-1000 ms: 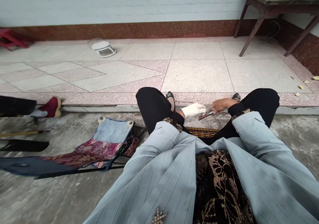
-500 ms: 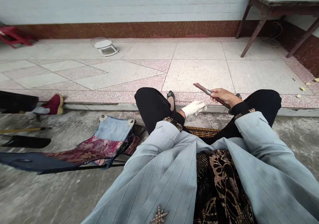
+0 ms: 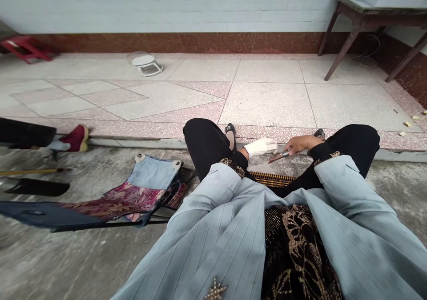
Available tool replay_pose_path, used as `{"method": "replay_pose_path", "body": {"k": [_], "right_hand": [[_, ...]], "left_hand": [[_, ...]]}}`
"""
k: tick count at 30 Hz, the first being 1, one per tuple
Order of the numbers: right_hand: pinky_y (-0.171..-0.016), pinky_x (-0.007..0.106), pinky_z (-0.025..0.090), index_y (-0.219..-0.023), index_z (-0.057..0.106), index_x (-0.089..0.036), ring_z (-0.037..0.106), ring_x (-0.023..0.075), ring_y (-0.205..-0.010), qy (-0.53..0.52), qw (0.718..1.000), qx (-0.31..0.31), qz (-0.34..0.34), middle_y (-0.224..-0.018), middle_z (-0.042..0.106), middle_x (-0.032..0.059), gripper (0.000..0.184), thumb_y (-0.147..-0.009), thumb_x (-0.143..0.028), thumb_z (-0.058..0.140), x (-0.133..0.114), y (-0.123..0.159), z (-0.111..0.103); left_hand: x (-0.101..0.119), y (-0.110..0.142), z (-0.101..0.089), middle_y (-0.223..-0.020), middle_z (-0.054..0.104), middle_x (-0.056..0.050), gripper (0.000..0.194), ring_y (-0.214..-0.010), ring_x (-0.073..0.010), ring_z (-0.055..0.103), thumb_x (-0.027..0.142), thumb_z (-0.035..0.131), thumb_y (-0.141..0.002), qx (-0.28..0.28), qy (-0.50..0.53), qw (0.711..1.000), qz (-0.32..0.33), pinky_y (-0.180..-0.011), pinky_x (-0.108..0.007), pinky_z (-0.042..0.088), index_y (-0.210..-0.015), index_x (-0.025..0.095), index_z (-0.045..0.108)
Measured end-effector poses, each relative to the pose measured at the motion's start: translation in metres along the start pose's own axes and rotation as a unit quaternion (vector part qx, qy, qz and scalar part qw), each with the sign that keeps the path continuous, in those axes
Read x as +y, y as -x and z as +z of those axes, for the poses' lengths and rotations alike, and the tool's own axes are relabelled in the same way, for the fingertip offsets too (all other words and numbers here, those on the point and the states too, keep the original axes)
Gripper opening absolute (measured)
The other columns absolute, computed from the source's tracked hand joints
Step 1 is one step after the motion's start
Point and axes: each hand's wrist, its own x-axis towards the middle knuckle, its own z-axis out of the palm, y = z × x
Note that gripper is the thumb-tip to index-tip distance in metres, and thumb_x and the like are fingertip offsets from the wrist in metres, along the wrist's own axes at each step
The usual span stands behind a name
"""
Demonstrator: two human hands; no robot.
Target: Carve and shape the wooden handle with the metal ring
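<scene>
Between my knees, my right hand (image 3: 298, 144) is bare and closed round a brown, rusty-looking stick-shaped tool (image 3: 276, 158) with a silvery band. The tool's end points left and down; the part under my palm is hidden. My left hand (image 3: 262, 147) wears a white knitted glove and is just left of the tool's end. Its gloved fingers reach to the right, loosely bent, and I see nothing in them. Below both hands is the woven yellow-and-black seat edge (image 3: 271, 178) between my thighs.
A folding chair (image 3: 133, 191) with patterned cloth stands on the concrete to my left. Beyond it are another person's red shoe (image 3: 76, 138) and a black dustpan-like blade (image 3: 40, 187). Ahead runs a tiled step (image 3: 267, 104) with a small white stool (image 3: 147, 63) and a wooden table (image 3: 362, 13).
My right hand has turned over and lowered, so the tool's end swings from up-left to down-left, nearer my left hand. The gloved hand has barely moved. The view has shifted slightly.
</scene>
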Motion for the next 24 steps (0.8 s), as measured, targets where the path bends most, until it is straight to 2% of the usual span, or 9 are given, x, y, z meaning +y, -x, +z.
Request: {"method": "replay_pose_path", "body": {"k": [2, 3, 5, 8, 11, 15, 18, 21, 24], "right_hand": [[-0.065, 0.027, 0.044, -0.12, 0.072, -0.017, 0.056, 0.0135, -0.062, -0.116, 0.987, -0.088, -0.067, -0.073, 0.067, 0.0022, 0.041, -0.08, -0.026, 0.069, 0.0, 0.01, -0.005], [-0.066, 0.027, 0.044, -0.123, 0.07, -0.017, 0.055, 0.0128, -0.063, -0.169, 0.976, -0.088, -0.105, -0.073, 0.067, 0.001, 0.045, -0.08, -0.03, 0.07, 0.0, 0.014, -0.009], [-0.067, 0.026, 0.044, -0.125, 0.068, -0.016, 0.053, 0.0112, -0.064, -0.256, 0.955, -0.012, -0.152, -0.074, 0.065, -0.001, 0.05, -0.079, -0.034, 0.072, -0.001, 0.022, -0.014], [-0.063, 0.024, 0.043, -0.115, 0.068, -0.014, 0.052, 0.0108, -0.064, -0.398, 0.895, 0.11, -0.17, -0.073, 0.062, -0.0011, 0.039, -0.081, -0.032, 0.071, -0.006, 0.025, -0.016], [-0.056, 0.022, 0.043, -0.098, 0.064, -0.015, 0.051, 0.0102, -0.059, -0.506, 0.834, 0.176, -0.132, -0.07, 0.059, -0.0001, 0.017, -0.083, -0.023, 0.069, -0.011, 0.017, -0.013], [-0.05, 0.02, 0.043, -0.09, 0.056, -0.017, 0.05, 0.0099, -0.053, -0.548, 0.798, 0.243, -0.062, -0.067, 0.058, 0.0004, 0.007, -0.088, -0.015, 0.063, -0.01, 0.004, -0.01], [-0.053, 0.022, 0.043, -0.097, 0.06, -0.016, 0.052, 0.0114, -0.055, -0.47, 0.833, 0.29, -0.02, -0.069, 0.06, 0.002, 0.007, -0.09, -0.016, 0.06, -0.006, -0.003, -0.011], [-0.067, 0.027, 0.047, -0.108, 0.068, -0.015, 0.062, 0.018, -0.073, -0.213, 0.917, 0.332, 0.055, -0.085, 0.068, 0.0085, 0.021, -0.088, -0.019, 0.063, -0.002, -0.01, -0.008], [-0.082, 0.037, 0.047, -0.102, 0.075, -0.015, 0.065, 0.0281, -0.093, -0.024, 0.949, 0.312, 0.048, -0.097, 0.071, 0.0145, 0.024, -0.079, -0.015, 0.07, 0.002, -0.014, -0.002]], "left_hand": [[-0.001, -0.003, -0.004, -0.058, 0.052, 0.002, 0.026, -0.057, -0.0099, 0.047, 0.032, 0.065, -0.083, 0.016, 0.011, 1.0, -0.008, -0.056, -0.022, 0.037, -0.064, 0.015, 0.061], [-0.001, -0.004, -0.005, -0.058, 0.051, 0.002, 0.026, -0.057, -0.0099, 0.047, 0.033, 0.064, -0.084, 0.024, 0.014, 1.0, -0.01, -0.056, -0.022, 0.038, -0.067, 0.015, 0.061], [-0.002, -0.004, -0.006, -0.056, 0.049, 0.003, 0.026, -0.057, -0.0098, 0.046, 0.036, 0.061, -0.087, 0.038, 0.02, 0.999, -0.015, -0.056, -0.022, 0.038, -0.071, 0.015, 0.061], [-0.002, -0.001, -0.003, -0.052, 0.042, 0.004, 0.03, -0.051, -0.0092, 0.042, 0.038, 0.054, -0.093, 0.039, 0.032, 0.999, -0.02, -0.052, -0.021, 0.036, -0.075, 0.016, 0.062], [0.0, 0.004, 0.002, -0.049, 0.04, 0.004, 0.031, -0.046, -0.008, 0.037, 0.035, 0.052, -0.094, 0.005, 0.036, 0.999, -0.012, -0.047, -0.02, 0.031, -0.071, 0.016, 0.062], [0.007, 0.007, 0.005, -0.048, 0.043, 0.004, 0.028, -0.047, -0.0078, 0.038, 0.03, 0.058, -0.089, -0.017, 0.012, 1.0, 0.019, -0.048, -0.02, 0.03, -0.065, 0.016, 0.062], [0.012, 0.008, 0.006, -0.05, 0.046, 0.004, 0.024, -0.053, -0.0094, 0.044, 0.024, 0.062, -0.086, 0.011, -0.012, 0.999, 0.035, -0.054, -0.021, 0.034, -0.062, 0.016, 0.061], [0.014, 0.006, 0.006, -0.053, 0.049, 0.003, 0.023, -0.059, -0.0109, 0.049, 0.016, 0.062, -0.084, -0.001, -0.025, 0.999, 0.035, -0.059, -0.021, 0.036, -0.061, 0.016, 0.06], [0.011, 0.003, 0.006, -0.055, 0.05, 0.002, 0.024, -0.061, -0.0112, 0.051, 0.013, 0.062, -0.083, -0.022, -0.031, 0.999, 0.026, -0.061, -0.021, 0.037, -0.06, 0.016, 0.059]]}}
